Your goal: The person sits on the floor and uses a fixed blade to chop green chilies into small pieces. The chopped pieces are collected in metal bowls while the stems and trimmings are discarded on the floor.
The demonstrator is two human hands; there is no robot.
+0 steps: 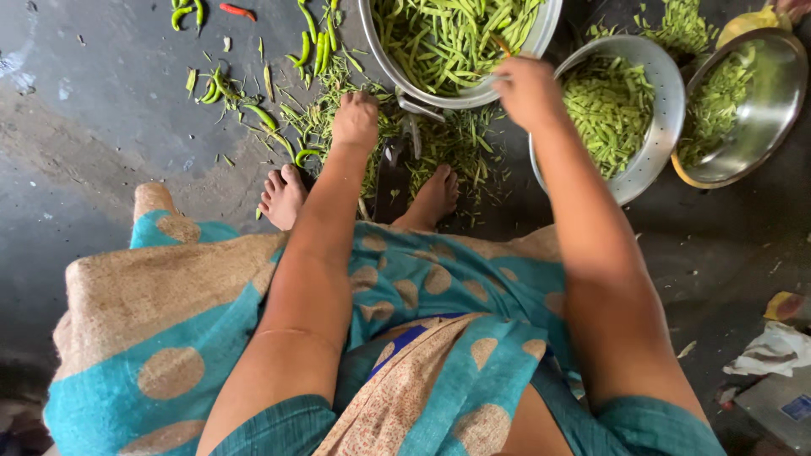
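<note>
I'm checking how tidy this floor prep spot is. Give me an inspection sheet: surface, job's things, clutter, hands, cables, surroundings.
Surface: dark grey floor, stained and scuffed.
Job's things: large steel pot of cut green beans; colander of chopped pieces; a steel bowl beside it, also holding green pieces.
Clutter: bean trimmings strewn before the feet; green chillies and one red chilli loose on the floor.
Hands: left hand down on the trimmings; right hand at the pot's rim, closed on a bean.
Cables: nothing seen.
Surroundings: crumpled white cloth at right.
</note>
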